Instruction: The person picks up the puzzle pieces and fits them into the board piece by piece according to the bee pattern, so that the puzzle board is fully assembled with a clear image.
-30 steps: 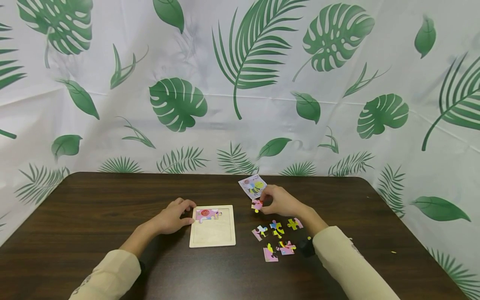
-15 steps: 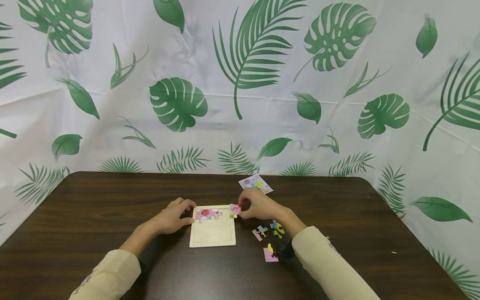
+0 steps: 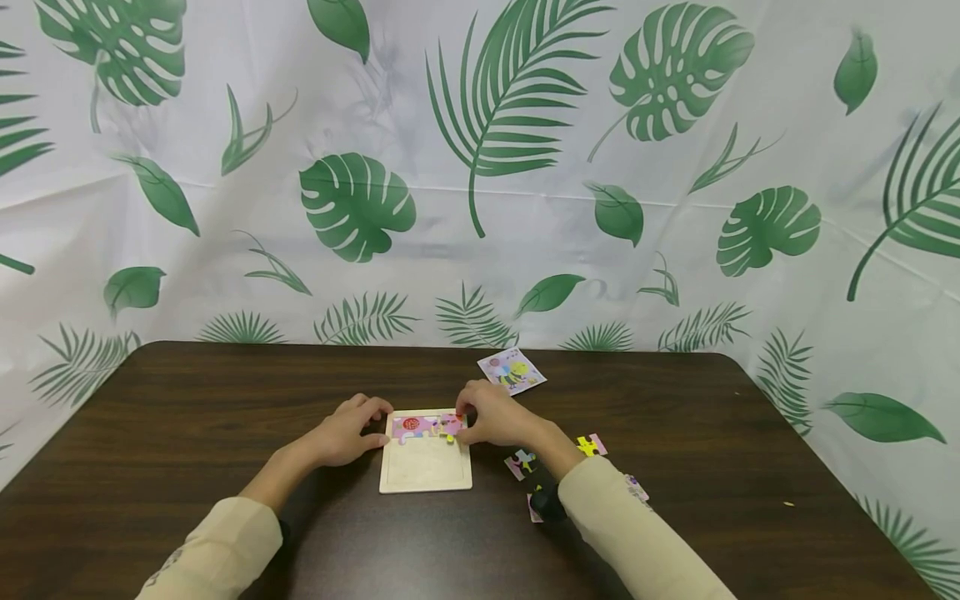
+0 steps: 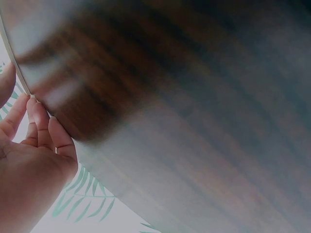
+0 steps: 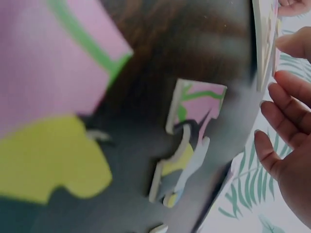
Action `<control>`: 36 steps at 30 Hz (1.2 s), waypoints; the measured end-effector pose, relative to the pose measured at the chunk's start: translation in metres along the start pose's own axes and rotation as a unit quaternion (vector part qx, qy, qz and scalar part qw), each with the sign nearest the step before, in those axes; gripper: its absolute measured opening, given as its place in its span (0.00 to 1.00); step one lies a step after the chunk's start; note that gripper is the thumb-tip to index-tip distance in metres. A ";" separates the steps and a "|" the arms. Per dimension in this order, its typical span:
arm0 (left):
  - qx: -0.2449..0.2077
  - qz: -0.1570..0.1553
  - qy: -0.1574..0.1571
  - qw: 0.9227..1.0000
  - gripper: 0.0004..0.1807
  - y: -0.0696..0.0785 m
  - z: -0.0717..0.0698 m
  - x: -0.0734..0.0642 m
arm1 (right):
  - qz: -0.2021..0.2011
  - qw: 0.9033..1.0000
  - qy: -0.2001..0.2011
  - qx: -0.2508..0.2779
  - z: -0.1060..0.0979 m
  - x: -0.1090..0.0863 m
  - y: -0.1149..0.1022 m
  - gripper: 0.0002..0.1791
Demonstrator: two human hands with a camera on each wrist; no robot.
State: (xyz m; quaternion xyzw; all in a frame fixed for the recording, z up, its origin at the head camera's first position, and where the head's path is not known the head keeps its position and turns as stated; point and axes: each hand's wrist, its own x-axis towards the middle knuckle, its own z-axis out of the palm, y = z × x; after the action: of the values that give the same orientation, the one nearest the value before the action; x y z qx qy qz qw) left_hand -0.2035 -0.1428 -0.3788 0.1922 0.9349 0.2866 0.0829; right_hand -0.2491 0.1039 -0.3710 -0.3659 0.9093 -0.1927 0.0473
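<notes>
A square wooden puzzle tray (image 3: pixel 426 468) lies on the table, with joined pink puzzle pieces (image 3: pixel 410 427) in its upper left corner. My left hand (image 3: pixel 347 431) holds the tray's left side, thumb on the rim and fingers at the far corner. At the upper right corner, my right hand (image 3: pixel 491 414) pinches a pink puzzle piece (image 3: pixel 453 422) with a yellow tab, over the tray beside the joined pieces. From the right wrist, the fingers (image 5: pixel 286 109) show at the tray's edge (image 5: pixel 265 43).
Loose puzzle pieces (image 3: pixel 519 463) lie right of the tray, partly hidden under my right forearm; another yellow and pink piece (image 3: pixel 591 445) lies beyond it. A bee picture card (image 3: pixel 513 371) rests behind my right hand. A leaf-printed cloth (image 3: pixel 540 250) hangs behind the dark table (image 3: pixel 225 392).
My right hand has carried the pink piece left from beside the card to the tray's upper right corner. The bee card shows again behind it. My left hand has stayed put.
</notes>
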 end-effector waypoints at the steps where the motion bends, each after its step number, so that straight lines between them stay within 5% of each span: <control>1: 0.001 0.000 0.000 1.000 0.18 0.000 0.000 0.000 | 0.004 1.000 0.001 -0.003 0.000 0.000 -0.001 0.12; 36: -0.004 0.003 -0.001 1.000 0.18 0.001 0.000 -0.002 | 0.022 0.999 -0.016 0.017 0.002 -0.002 -0.002 0.13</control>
State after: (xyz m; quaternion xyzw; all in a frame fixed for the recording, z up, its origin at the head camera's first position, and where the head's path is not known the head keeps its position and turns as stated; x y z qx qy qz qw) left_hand -0.2017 -0.1427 -0.3778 0.1948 0.9332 0.2903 0.0835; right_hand -0.2457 0.1028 -0.3725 -0.3477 0.9130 -0.2010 0.0720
